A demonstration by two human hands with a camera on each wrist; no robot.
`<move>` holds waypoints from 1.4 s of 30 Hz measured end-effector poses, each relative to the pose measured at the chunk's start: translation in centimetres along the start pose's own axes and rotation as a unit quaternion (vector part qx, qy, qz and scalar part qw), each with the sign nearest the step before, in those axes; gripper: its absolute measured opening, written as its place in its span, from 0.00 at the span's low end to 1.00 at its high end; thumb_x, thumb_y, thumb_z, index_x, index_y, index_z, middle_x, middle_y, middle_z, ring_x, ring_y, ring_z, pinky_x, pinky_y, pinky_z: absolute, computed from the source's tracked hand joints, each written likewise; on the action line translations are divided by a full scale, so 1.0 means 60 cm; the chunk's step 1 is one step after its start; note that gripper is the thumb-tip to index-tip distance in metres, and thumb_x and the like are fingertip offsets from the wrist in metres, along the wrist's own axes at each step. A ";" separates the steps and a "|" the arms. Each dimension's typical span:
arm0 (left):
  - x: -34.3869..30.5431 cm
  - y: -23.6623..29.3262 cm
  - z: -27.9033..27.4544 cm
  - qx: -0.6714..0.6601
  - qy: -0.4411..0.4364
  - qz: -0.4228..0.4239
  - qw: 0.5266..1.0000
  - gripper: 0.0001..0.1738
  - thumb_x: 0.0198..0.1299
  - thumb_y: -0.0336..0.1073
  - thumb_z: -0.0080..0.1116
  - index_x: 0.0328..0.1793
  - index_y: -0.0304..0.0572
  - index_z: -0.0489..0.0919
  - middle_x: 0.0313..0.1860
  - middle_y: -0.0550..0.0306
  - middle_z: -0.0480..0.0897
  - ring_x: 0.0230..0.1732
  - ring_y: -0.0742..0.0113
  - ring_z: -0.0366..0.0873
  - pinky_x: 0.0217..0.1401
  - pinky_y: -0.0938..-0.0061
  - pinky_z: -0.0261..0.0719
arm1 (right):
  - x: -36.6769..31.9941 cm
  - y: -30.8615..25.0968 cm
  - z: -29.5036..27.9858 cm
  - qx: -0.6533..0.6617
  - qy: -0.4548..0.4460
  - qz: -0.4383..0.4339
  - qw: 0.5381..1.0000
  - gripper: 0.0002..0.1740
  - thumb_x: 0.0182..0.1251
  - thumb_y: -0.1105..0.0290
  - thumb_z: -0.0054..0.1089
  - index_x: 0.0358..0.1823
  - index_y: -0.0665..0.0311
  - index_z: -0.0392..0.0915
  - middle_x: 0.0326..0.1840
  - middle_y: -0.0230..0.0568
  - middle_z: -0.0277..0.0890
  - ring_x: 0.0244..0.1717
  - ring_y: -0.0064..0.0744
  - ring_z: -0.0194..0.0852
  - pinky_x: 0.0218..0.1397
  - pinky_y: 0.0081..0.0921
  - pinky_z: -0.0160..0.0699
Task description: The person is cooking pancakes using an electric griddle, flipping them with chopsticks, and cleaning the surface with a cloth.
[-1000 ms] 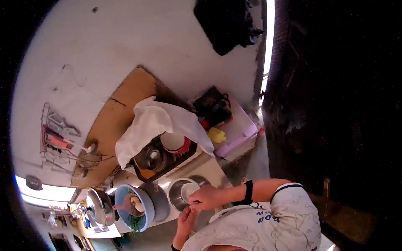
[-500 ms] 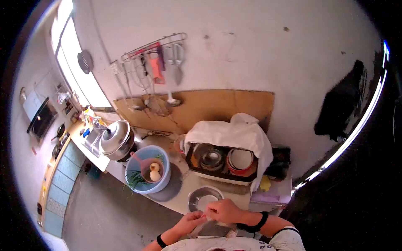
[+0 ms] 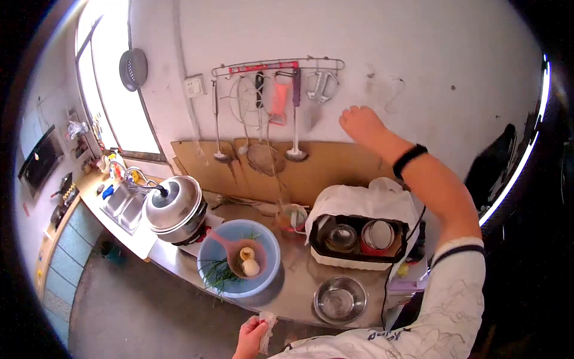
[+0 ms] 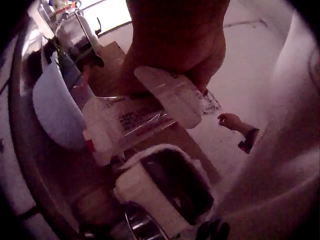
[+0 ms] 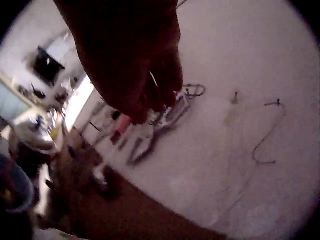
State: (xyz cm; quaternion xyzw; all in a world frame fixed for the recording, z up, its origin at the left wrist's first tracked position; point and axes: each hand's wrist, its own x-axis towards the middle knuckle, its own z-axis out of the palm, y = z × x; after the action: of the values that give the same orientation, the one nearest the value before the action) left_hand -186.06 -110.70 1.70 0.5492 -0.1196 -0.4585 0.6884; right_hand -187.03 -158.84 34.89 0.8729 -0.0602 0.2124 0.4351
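My left hand point(image 3: 252, 337) pinches a clear plastic packet point(image 3: 267, 331) at the counter's front edge; printed lettering shows on the packet point(image 4: 135, 117) in the left wrist view. Raised before the wall, my right hand point(image 3: 366, 127) has bent fingers and nothing visible in them. It is right of the hanging rack point(image 3: 278, 67), nearest a silver metal tool point(image 3: 322, 87) there; in the right wrist view the fingers overlap that tool point(image 5: 159, 131), and contact cannot be told. A steel bowl point(image 3: 341, 300) stands on the counter below.
On the counter stand a blue basin point(image 3: 272, 251) with a pink strainer point(image 3: 230, 246), eggs and greens, a lidded pot point(image 3: 173, 206), and a cloth-draped box point(image 3: 344, 261) of bowls. Ladles point(image 3: 295, 152) hang from the rack. A sink point(image 3: 124, 206) is at left.
My right hand has left the packet and risen from above the steel bowl to the wall by the rack. My left hand still holds the packet, lower and farther left. The head view has swung round.
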 end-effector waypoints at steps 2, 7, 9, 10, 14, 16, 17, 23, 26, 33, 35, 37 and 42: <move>0.006 -0.002 -0.033 0.021 0.017 0.096 0.995 0.08 0.62 0.31 0.46 0.46 0.41 0.71 0.36 0.58 0.76 0.29 0.69 0.74 0.26 0.78 0.73 | 0.057 0.019 0.032 -0.027 0.047 -0.036 0.998 0.05 0.49 0.73 0.54 0.26 0.61 0.78 0.31 0.37 0.75 0.36 0.35 0.74 0.34 0.31 0.74; -0.015 0.010 -0.079 -0.078 0.021 0.061 0.995 0.05 0.60 0.29 0.50 0.42 0.44 0.73 0.33 0.64 0.75 0.32 0.75 0.72 0.31 0.82 0.69 | 0.148 0.038 0.109 -0.075 0.009 -0.030 0.997 0.07 0.50 0.72 0.53 0.32 0.63 0.76 0.34 0.36 0.73 0.38 0.34 0.72 0.35 0.29 0.73; -0.014 -0.001 -0.093 -0.083 0.048 0.049 0.994 0.05 0.59 0.29 0.52 0.41 0.45 0.73 0.34 0.65 0.75 0.34 0.74 0.72 0.35 0.79 0.70 | 0.158 0.028 0.120 -0.096 0.102 -0.062 0.988 0.10 0.51 0.71 0.52 0.36 0.64 0.74 0.36 0.35 0.72 0.38 0.34 0.72 0.36 0.29 0.73; -0.011 -0.002 -0.096 -0.087 0.047 0.052 0.994 0.05 0.59 0.29 0.52 0.41 0.45 0.73 0.34 0.65 0.75 0.34 0.74 0.72 0.35 0.79 0.70 | 0.165 0.027 0.124 -0.099 0.104 -0.065 0.988 0.10 0.51 0.71 0.52 0.36 0.64 0.74 0.36 0.35 0.72 0.38 0.34 0.72 0.36 0.29 0.73; 0.010 -0.024 -0.124 -0.097 0.076 0.049 0.991 0.09 0.56 0.29 0.57 0.43 0.45 0.73 0.37 0.65 0.75 0.43 0.72 0.72 0.47 0.73 0.71 | 0.188 0.033 0.130 -0.135 0.094 -0.085 0.983 0.10 0.53 0.70 0.51 0.38 0.61 0.73 0.36 0.35 0.71 0.37 0.33 0.73 0.34 0.29 0.74; 0.018 -0.030 -0.139 -0.116 0.046 0.031 0.992 0.12 0.57 0.28 0.56 0.47 0.45 0.73 0.42 0.64 0.76 0.47 0.72 0.71 0.50 0.76 0.70 | 0.197 0.036 0.129 -0.128 0.093 -0.094 0.983 0.10 0.53 0.70 0.51 0.39 0.60 0.74 0.35 0.35 0.72 0.35 0.33 0.74 0.33 0.29 0.74; 0.017 -0.024 -0.136 -0.115 0.045 0.031 0.992 0.12 0.57 0.28 0.56 0.47 0.45 0.73 0.42 0.64 0.76 0.47 0.72 0.71 0.50 0.76 0.70 | 0.201 0.035 0.126 -0.135 0.071 -0.084 0.985 0.10 0.53 0.70 0.51 0.38 0.59 0.74 0.34 0.35 0.72 0.34 0.33 0.74 0.33 0.30 0.74; 0.011 -0.014 -0.122 -0.093 0.045 0.044 0.994 0.15 0.58 0.25 0.54 0.52 0.44 0.73 0.44 0.61 0.77 0.49 0.72 0.72 0.52 0.76 0.70 | 0.205 0.045 0.096 -0.123 0.069 -0.100 0.985 0.08 0.54 0.70 0.51 0.36 0.59 0.73 0.30 0.35 0.73 0.31 0.35 0.75 0.33 0.31 0.74; 0.011 0.006 -0.103 -0.056 0.064 0.109 0.990 0.13 0.60 0.28 0.53 0.52 0.39 0.73 0.40 0.61 0.77 0.44 0.73 0.73 0.47 0.77 0.72 | 0.206 0.062 0.079 -0.122 0.080 -0.106 0.984 0.07 0.54 0.70 0.51 0.36 0.60 0.73 0.28 0.37 0.73 0.32 0.37 0.75 0.34 0.33 0.73; 0.033 0.105 -0.049 -0.036 -0.002 0.006 0.999 0.11 0.59 0.31 0.49 0.45 0.35 0.77 0.37 0.61 0.79 0.35 0.77 0.73 0.37 0.80 0.72 | 0.087 -0.006 -0.007 0.001 -0.016 0.011 1.000 0.16 0.55 0.72 0.51 0.47 0.64 0.71 0.32 0.42 0.75 0.37 0.43 0.72 0.40 0.37 0.73; 0.036 0.117 -0.039 -0.029 -0.027 -0.001 0.999 0.11 0.60 0.31 0.49 0.45 0.35 0.77 0.38 0.62 0.79 0.36 0.77 0.73 0.37 0.81 0.72 | 0.017 -0.049 -0.052 0.033 -0.097 0.031 0.994 0.20 0.55 0.71 0.51 0.52 0.63 0.69 0.35 0.44 0.75 0.38 0.43 0.72 0.42 0.37 0.73; 0.047 0.105 -0.042 -0.021 -0.072 -0.012 0.997 0.11 0.60 0.31 0.49 0.45 0.36 0.77 0.39 0.61 0.79 0.37 0.77 0.74 0.39 0.82 0.71 | -0.061 -0.094 -0.100 0.131 -0.197 0.116 0.965 0.27 0.55 0.71 0.53 0.59 0.61 0.64 0.42 0.47 0.73 0.42 0.46 0.70 0.44 0.38 0.72; 0.072 0.076 -0.030 -0.032 -0.160 -0.031 0.986 0.12 0.60 0.32 0.47 0.48 0.38 0.73 0.40 0.53 0.80 0.34 0.71 0.76 0.36 0.78 0.75 | -0.276 -0.222 -0.174 0.519 -0.152 0.336 0.771 0.33 0.58 0.73 0.55 0.66 0.59 0.56 0.46 0.46 0.70 0.51 0.42 0.68 0.53 0.33 0.70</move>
State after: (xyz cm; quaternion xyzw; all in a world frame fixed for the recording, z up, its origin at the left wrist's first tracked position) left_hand -180.19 -112.94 3.53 0.4498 -0.1964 -0.5648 0.6634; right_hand -201.42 -143.77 23.65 0.9111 -0.2953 0.2087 -0.1980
